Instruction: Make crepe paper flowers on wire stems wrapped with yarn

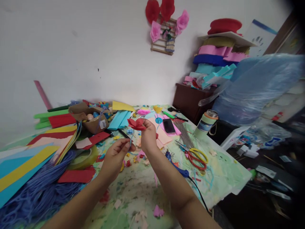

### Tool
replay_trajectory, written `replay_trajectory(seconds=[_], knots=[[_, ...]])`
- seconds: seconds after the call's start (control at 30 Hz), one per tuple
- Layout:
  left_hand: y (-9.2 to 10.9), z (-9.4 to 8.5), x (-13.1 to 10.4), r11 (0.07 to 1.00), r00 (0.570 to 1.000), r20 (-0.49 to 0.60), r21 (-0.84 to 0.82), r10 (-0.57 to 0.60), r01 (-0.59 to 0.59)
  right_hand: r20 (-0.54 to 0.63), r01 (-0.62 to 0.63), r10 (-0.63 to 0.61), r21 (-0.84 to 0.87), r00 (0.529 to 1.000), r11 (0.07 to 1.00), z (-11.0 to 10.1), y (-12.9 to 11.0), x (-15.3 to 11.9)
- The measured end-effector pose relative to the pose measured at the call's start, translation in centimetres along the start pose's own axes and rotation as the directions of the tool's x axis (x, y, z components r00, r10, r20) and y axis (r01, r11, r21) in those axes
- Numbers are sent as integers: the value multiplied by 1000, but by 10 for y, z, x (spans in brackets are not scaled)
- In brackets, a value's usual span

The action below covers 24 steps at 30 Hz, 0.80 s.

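Head view, and it's the right hand (148,137) pinching a red flower (136,124) at its edge, thumb and fingertips pressed together, up above the cluttered table (230,170); just below and to its left, the left hand (116,155) has its fingertips squeezed on a thin blue strip (131,139), and whether strip meets flower, I cannot tell! Off to the right lie scissors (190,153), a glue gun (182,172), wires (185,135) and a phone (169,126), while a box (95,124) sits beyond the left hand
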State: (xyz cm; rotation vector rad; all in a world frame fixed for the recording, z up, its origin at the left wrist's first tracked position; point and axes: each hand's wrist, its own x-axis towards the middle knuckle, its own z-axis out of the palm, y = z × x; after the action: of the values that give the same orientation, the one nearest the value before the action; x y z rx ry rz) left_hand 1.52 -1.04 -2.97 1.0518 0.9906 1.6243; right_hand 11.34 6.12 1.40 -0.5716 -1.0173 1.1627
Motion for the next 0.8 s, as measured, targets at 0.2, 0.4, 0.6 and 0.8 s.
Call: replay_trajectory(seconds=[0.2,0.4,0.6,0.8], knots=[[-6,-8,3,977,990,95,172,109,-124,31,-13,9,125,999,992,-2,-4,3],[-9,-12,6,941,977,108,269,182,-205,32,-44,39,165,999,985,-1,-6,1],[-17,-12,5,965,972,106,141,208,-222,71,-61,51,141,996,988,4,-8,-2],[-6,-11,10,977,976,21,11,215,-215,92,-52,42,108,995,993,4,-6,-2]])
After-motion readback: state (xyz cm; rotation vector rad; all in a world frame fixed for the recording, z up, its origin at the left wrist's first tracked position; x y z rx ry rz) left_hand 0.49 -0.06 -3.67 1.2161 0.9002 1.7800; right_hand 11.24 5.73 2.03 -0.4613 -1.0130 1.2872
